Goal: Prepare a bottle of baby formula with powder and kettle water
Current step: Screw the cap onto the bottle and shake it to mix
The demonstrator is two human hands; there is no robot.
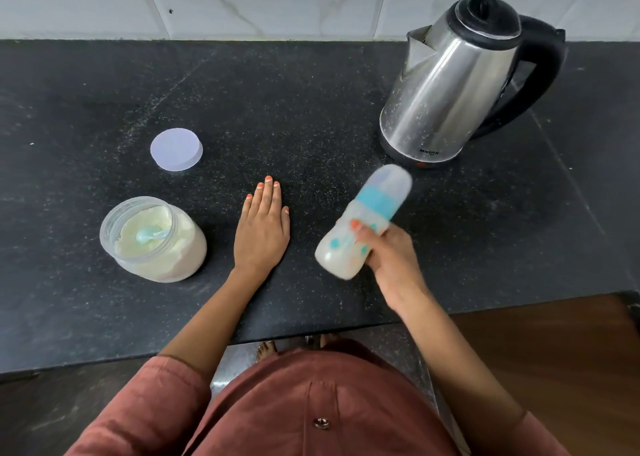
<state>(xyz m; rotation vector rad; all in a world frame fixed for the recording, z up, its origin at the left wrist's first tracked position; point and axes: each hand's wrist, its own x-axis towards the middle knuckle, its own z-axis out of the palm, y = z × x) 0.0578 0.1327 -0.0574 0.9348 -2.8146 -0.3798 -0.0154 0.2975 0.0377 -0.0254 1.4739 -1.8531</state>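
My right hand grips a baby bottle above the black counter. The bottle is tilted, its capped top pointing up and to the right, and it looks motion-blurred. It has a blue collar, a clear cap and milky liquid inside. My left hand lies flat on the counter with straight fingers, between the bottle and an open jar of formula powder. A light blue scoop lies in the powder. A steel kettle with a black lid and handle stands at the back right.
The jar's round pale lid lies flat on the counter behind the jar. A white tiled wall runs along the back. The counter's front edge is near my body, with a wooden surface lower right.
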